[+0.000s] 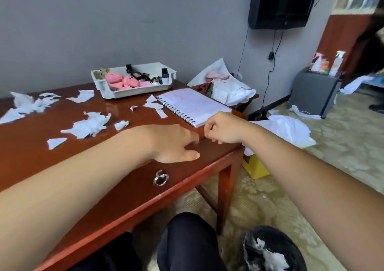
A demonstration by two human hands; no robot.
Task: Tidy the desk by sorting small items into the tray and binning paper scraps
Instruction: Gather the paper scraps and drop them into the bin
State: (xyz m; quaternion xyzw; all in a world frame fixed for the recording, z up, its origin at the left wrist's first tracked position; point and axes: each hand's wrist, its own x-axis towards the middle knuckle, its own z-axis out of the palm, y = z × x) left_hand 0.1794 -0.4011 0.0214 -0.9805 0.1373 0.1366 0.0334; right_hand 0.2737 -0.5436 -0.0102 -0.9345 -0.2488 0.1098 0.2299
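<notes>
- Left hand (174, 144): I have it lying flat on the desk (31, 156) near the front edge, fingers straight and holding nothing. I read it as a brace while the other hand works.
- Right hand (222, 128): curled into a fist over the desk's near right corner, just beside the spiral notebook (193, 104). No scrap shows in it, though a small one could be hidden inside.
- Paper scraps (87, 125): torn white pieces scattered across the left and middle of the desk, with a few against the notebook's spine. All are still to be binned.
- Tray (133, 94): white, at the back of the desk by the wall. It already holds pink soft items (122, 80) and a small dark-capped bottle (164, 76), so sorting looks largely done.
- Black bin (291, 245): on the floor at my lower right, with white paper inside. Judged from its position, it suits a drop from the right hand.
</notes>
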